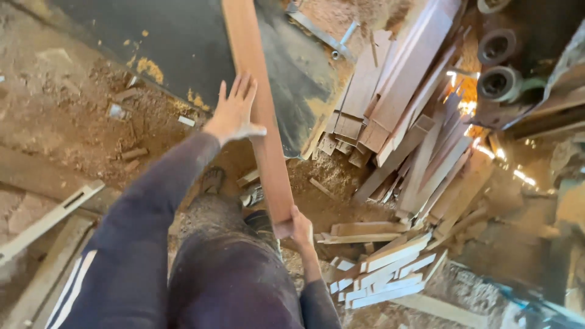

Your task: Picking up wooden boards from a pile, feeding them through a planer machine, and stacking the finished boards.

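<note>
Already lifted off the sawdust floor (73, 122), long plank (259, 109) running near to far, near end gripped in closed right hand (298, 226), left hand (234, 109) open-fingered against its left edge, offcut pile (396, 122) lying right.

left hand (234, 113) on plank (259, 103), right hand (298, 226) gripping end

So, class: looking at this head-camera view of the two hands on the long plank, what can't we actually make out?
- Far end of the plank: cut off by the top edge of the head view.
- Right hand: its fingers are hidden behind the plank's near end, so the grip is unclear.
- Left hand: its palm faces away, so contact with the plank is uncertain.
- Round machine parts: in deep shadow, top right.
- Feet: mostly hidden by the person's legs.
</note>
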